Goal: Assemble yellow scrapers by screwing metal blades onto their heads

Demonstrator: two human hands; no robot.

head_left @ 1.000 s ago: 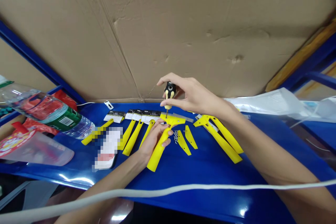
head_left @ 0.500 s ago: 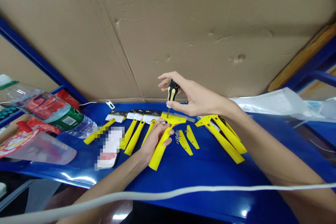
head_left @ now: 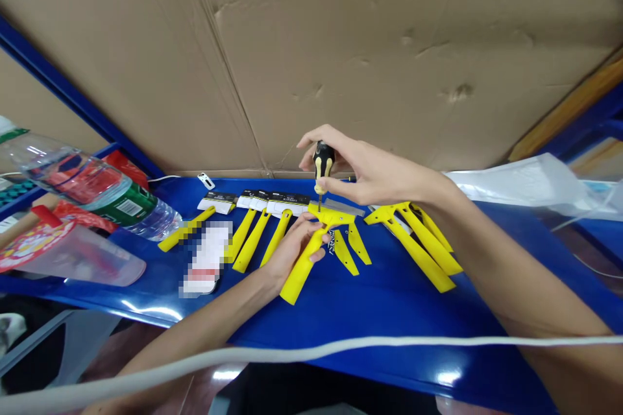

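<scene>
My left hand point(head_left: 291, 248) is closed around a yellow scraper point(head_left: 300, 273) with a wide head and a metal blade along its far edge. Above that head, my right hand point(head_left: 350, 165) grips a black and cream screwdriver point(head_left: 323, 162) upright between thumb and fingers. Its tip meets the left part of the scraper head. Beside the scraper, a small pile of screws point(head_left: 331, 243) is partly hidden by my left hand and the head. Two flat yellow plates point(head_left: 345, 253) lie right of the screws.
Yellow scrapers point(head_left: 423, 249) lie at the right, and several with packaged heads point(head_left: 253, 240) at the left. A pixelated phone-like object point(head_left: 207, 259), a large bottle point(head_left: 111, 194) and a plastic cup point(head_left: 97, 253) are further left. A white cable point(head_left: 341, 343) crosses the foreground. Cardboard point(head_left: 341, 45) stands behind.
The view has shifted slightly. The screwdriver stands a little straighter on the scraper head, with my right hand still around its handle. My left hand keeps its hold on the scraper.
</scene>
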